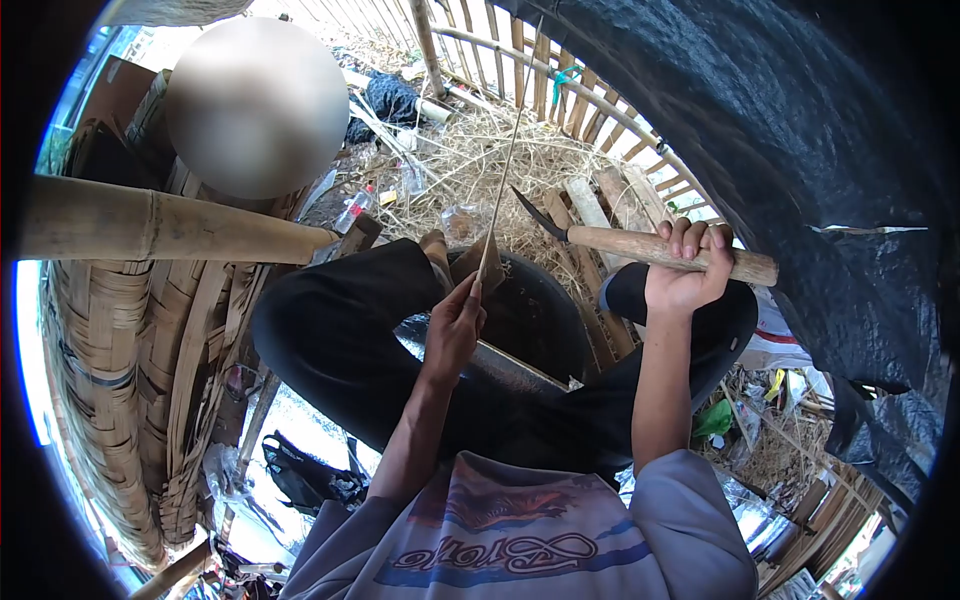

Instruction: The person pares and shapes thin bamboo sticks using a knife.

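Note:
My left hand (457, 325) pinches the near end of a long, thin bamboo strip (508, 165), which points up and away from me. In my right hand (690, 268) is a knife (625, 243) with a long, thick wooden handle and a short, curved dark blade. The fingers wrap round the rear part of the handle. The blade points left toward the strip, with a gap between them. Below the hands, between my crossed legs, is a dark round tub (575, 335). A flat brown piece (470, 262) shows behind the strip near my left hand; its kind is unclear.
A thick bamboo pole (180, 222) and woven bamboo panels (105, 390) stand at the left. Straw-like shavings (480, 150) and plastic bottles (352, 210) litter the ground ahead. Black plastic sheeting (780, 150) hangs at the right, beside a slatted bamboo fence (600, 105). A black bag (310, 475) lies lower left.

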{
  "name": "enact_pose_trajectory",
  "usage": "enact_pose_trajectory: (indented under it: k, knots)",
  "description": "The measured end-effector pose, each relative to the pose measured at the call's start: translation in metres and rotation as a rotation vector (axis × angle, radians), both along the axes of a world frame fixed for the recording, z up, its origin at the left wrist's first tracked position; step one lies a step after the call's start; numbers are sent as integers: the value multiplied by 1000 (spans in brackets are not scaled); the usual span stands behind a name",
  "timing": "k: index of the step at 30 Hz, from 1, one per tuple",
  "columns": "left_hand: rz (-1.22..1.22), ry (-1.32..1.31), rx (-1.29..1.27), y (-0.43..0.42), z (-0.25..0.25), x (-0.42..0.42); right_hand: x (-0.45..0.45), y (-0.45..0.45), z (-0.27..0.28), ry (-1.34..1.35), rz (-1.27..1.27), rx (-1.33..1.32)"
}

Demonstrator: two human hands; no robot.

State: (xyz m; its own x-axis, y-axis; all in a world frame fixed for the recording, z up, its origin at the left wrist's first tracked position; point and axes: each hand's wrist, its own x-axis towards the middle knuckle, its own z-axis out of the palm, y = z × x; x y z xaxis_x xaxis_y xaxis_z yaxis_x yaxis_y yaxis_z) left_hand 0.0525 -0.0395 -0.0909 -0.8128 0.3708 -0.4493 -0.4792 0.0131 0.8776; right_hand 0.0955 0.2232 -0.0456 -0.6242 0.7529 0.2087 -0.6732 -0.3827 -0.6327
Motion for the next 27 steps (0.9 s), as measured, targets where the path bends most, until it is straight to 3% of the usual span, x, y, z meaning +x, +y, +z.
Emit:
enact_pose_trajectory:
  k: [6, 12, 17, 27]
  knots:
    - [-7, -102, -70, 0, 14, 0, 11, 1, 3, 177, 112, -66]
    - [-32, -32, -124, 1, 3, 2, 9, -26, 5, 130, 206, 371]
    - [-25, -54, -162, 2, 9, 3, 12, -33, 12, 184, 255, 523]
    - [-91, -70, -175, 6, 16, 7, -6, -12, 4, 98, 66, 277]
